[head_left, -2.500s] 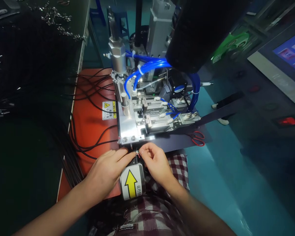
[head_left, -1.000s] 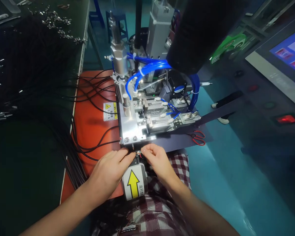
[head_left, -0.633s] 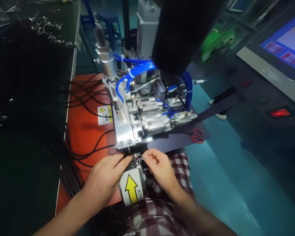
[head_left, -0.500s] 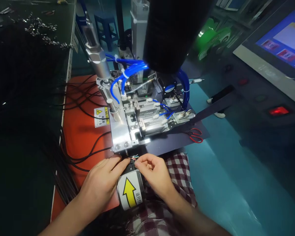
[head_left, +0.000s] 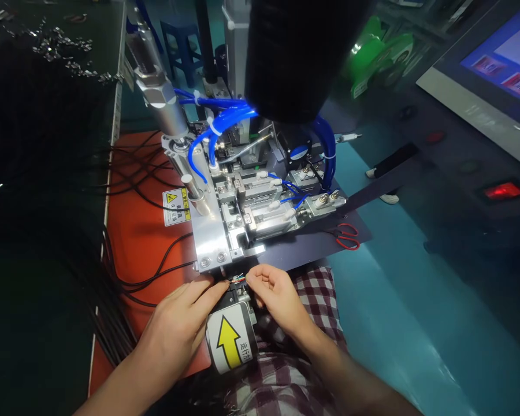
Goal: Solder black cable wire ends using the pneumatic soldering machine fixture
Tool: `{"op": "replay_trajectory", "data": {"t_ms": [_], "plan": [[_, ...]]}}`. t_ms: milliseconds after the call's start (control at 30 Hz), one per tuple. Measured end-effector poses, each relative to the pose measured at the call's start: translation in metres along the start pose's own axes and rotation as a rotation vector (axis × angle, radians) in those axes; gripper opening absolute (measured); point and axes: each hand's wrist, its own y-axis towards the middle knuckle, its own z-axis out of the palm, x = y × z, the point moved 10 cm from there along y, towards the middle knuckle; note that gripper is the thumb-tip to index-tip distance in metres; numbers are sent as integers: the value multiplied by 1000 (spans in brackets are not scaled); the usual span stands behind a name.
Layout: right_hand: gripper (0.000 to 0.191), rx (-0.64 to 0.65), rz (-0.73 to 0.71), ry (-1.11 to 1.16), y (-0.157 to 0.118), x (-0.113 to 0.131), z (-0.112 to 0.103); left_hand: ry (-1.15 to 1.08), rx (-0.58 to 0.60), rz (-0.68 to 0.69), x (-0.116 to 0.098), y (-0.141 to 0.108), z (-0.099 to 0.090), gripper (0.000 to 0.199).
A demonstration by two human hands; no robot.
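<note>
Thin coloured wires (head_left: 239, 279) fan out at the front of a metal machine (head_left: 260, 214), just above a small black fixture (head_left: 231, 299). My left hand (head_left: 184, 312) presses thumb and fingers together at the wires' left end, where they meet what looks like a dark cable, mostly hidden. At their right end, my right hand (head_left: 275, 294) pinches the wire tips between thumb and index finger. Below the fixture is a white plate with a yellow arrow (head_left: 229, 341).
Black cables (head_left: 130, 283) run over the orange surface (head_left: 134, 242) at left. Red-handled scissors (head_left: 348, 237) lie on the dark plate at right. A screen (head_left: 498, 63) stands at upper right. Someone's foot (head_left: 389, 199) shows beyond the machine.
My right hand has moved slightly right, away from my left, and the coloured wires between them look straighter. More of the metal part beside the fixture shows. The view has shifted a little.
</note>
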Motion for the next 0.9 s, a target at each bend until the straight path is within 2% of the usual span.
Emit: {"op": "replay_trajectory", "data": {"t_ms": [200,467,600,700,767,900], "plan": [[23,33,-24,45,2,5,5,-78,13,-23,-1,4,-3,29],[22,33,-13,63,3,4,12,-55,41,-24,2,3,1,29],[25,78,21,152,4,4,19,103,62,-14,-4,2,0,30],[26,93,28,167,5,5,20,197,154,-46,-5,-2,8,36],[27,98,15,152,5,5,19,146,196,-71,-3,-5,14,38],[30,112,5,124,5,1,19,-1,116,-99,3,-5,13,36]]}}
